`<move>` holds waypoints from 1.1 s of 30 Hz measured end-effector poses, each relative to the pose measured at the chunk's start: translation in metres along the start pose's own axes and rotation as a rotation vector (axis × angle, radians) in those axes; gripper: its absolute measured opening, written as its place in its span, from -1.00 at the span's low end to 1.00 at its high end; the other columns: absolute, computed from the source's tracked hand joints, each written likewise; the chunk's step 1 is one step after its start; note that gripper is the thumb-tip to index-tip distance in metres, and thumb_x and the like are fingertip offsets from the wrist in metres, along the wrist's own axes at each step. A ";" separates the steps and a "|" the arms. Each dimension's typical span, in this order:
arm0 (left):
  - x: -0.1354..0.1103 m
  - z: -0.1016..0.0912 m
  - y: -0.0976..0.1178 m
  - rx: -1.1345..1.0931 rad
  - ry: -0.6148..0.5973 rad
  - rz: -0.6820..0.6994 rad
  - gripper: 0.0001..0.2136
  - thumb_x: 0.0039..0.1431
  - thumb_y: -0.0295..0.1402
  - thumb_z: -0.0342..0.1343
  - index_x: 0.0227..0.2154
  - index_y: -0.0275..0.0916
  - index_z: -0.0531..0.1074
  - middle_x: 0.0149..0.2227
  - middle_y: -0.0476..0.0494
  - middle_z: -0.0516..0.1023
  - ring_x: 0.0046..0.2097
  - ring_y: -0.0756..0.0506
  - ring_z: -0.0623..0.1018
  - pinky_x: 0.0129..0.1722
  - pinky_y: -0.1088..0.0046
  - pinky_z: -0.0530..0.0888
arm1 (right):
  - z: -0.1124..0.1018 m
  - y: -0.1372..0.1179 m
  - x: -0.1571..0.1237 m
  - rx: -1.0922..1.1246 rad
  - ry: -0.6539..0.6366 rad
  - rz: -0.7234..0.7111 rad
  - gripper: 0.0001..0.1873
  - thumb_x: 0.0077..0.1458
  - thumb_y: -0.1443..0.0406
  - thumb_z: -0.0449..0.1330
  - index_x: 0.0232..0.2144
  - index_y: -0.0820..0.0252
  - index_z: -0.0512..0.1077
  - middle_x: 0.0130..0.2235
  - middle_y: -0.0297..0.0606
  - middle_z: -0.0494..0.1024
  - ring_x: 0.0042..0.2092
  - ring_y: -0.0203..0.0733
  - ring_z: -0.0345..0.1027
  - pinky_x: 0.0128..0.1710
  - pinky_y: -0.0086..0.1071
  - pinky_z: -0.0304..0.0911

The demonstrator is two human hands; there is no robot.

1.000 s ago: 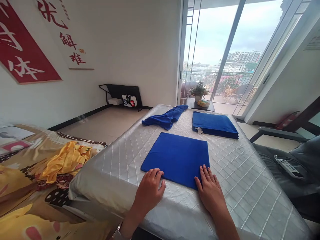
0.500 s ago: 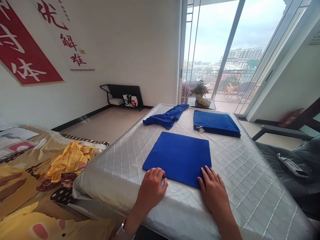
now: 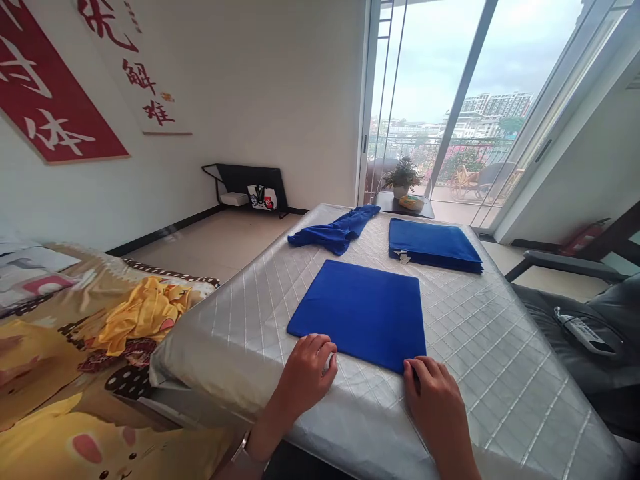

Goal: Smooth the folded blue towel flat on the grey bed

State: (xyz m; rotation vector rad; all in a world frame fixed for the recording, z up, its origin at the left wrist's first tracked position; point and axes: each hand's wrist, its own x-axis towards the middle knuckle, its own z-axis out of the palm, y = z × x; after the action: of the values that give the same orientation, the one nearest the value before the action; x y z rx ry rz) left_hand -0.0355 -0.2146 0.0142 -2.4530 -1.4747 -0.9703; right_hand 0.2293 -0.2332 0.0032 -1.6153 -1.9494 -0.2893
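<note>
Plainly, in the head view, a folded blue cloth lies flat on the silver quilted mattress. At its near left edge is the left hand, fingers together and curled, thumb a little apart; the tips are hard to make out, so I cannot tell whether they grip the edge. At its near right corner, the right hand has thumb and index finger close together; whether the corner is pinched between them I cannot tell either. Beyond the folded blue cloth, to its left, is a crumpled blue cloth; beyond and to its right, a stack of blue fabric. Well left of it, the red banner is cut off at the top.
</note>
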 end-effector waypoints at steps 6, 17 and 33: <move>0.021 -0.006 0.045 -0.113 -0.159 0.144 -0.76 0.29 -0.43 0.01 -0.03 -0.18 0.45 -0.03 -0.17 0.55 0.04 -0.16 0.51 0.09 0.22 0.44 | -0.003 -0.003 0.000 -0.025 -0.079 0.072 -0.60 0.38 0.17 -0.08 -0.32 0.17 0.49 -0.24 -0.13 0.58 -0.20 -0.10 0.40 -0.12 -0.26 0.20; 0.055 0.049 0.079 -0.130 -0.458 0.330 -0.35 0.43 0.04 -0.30 0.37 -0.32 0.05 0.39 -0.18 0.10 0.41 -0.10 0.05 0.38 0.31 0.01 | -0.006 0.002 -0.004 0.001 -0.148 0.145 -0.67 0.35 0.24 -0.07 -0.31 0.14 0.46 -0.24 -0.15 0.56 -0.21 -0.11 0.40 -0.16 -0.29 0.21; -0.008 0.003 -0.094 0.191 -0.358 -0.269 -0.35 0.41 0.05 -0.26 0.37 -0.28 0.06 0.36 -0.34 0.15 0.37 -0.21 0.19 0.32 0.07 0.18 | -0.007 -0.002 -0.001 0.009 -0.112 0.182 -0.45 0.37 0.04 -0.19 -0.34 0.16 0.50 -0.23 -0.08 0.59 -0.21 -0.05 0.42 -0.14 -0.21 0.26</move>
State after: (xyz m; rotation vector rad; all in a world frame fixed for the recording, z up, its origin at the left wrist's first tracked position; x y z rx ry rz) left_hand -0.1142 -0.1707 -0.0129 -2.4188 -1.9454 -0.4050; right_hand 0.2300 -0.2382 0.0086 -1.8237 -1.8642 -0.1196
